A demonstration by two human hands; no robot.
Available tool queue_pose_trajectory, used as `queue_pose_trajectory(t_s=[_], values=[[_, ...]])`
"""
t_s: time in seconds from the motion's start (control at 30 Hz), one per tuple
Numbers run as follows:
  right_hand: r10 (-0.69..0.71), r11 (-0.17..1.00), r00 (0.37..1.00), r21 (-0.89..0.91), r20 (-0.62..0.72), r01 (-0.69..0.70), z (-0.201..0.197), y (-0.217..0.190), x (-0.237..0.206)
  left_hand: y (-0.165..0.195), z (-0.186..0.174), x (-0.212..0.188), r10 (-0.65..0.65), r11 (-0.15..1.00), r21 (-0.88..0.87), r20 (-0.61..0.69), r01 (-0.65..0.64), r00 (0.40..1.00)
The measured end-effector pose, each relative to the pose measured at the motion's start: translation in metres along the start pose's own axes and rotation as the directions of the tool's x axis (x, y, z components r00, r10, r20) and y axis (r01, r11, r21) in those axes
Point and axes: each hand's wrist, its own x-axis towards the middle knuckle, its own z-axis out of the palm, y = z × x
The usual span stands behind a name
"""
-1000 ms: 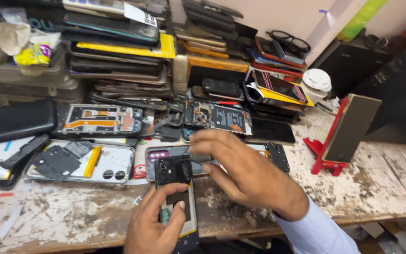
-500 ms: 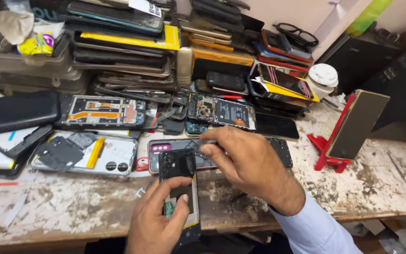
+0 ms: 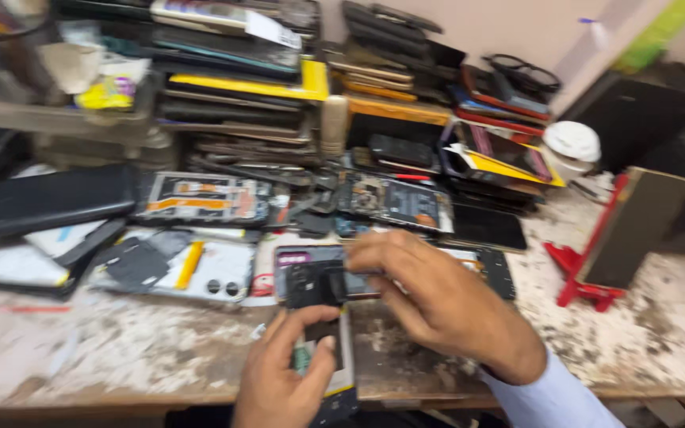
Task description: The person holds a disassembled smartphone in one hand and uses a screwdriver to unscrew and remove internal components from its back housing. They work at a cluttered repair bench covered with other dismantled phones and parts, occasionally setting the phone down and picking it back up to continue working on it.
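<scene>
Right at the desk (image 3: 120,357) front edge, both hands grip an opened phone (image 3: 323,317): left hand (image 3: 283,380) pinching low, right hand (image 3: 438,305) curled atop; phone stacks (image 3: 239,87) crowd behind.

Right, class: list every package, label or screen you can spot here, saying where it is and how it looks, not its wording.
Crumpled yellow packet: far left, on the grey tray.
White paper label: top of the phone stack, rectangular.
Dark blank phone screen: centre right, flat on the bench.
Propped dark screen: right, tilted on a red stand.
Opened phone: near edge, under the left hand.
</scene>
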Motion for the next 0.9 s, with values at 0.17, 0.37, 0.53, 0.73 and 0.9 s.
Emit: queue_pose_trajectory(t_s=[0.17, 0.37, 0.53, 0.73, 0.9], values=[[-0.021, 0.994, 0.998, -0.109, -0.056, 0.015, 0.006, 0.004, 0.0, 0.004, -0.002, -0.001, 0.021, 1.0, -0.003, 0.002, -0.021, 1.0], [0.192, 0.981, 0.975, -0.004, -0.111, -0.194, 0.021, 0.008, -0.012, 0.0, 0.002, -0.002, -0.071, 0.997, -0.002, -0.011, 0.071, 0.997], [0.292, 0.956, 0.898, 0.109, -0.33, -0.271, 0.013, 0.024, -0.031, -0.021, 0.013, -0.007, -0.291, 0.881, -0.397, -0.028, 0.257, 0.956], [0.34, 0.939, 0.87, 0.177, -0.357, -0.294, 0.014, 0.047, -0.039, -0.034, 0.01, -0.009, -0.247, 0.808, -0.586, -0.243, 0.061, 0.938], [0.376, 0.925, 0.91, 0.13, -0.174, -0.357, 0.034, 0.056, -0.029, -0.034, 0.01, -0.011, -0.225, 0.843, -0.534, -0.238, 0.066, 0.945]])
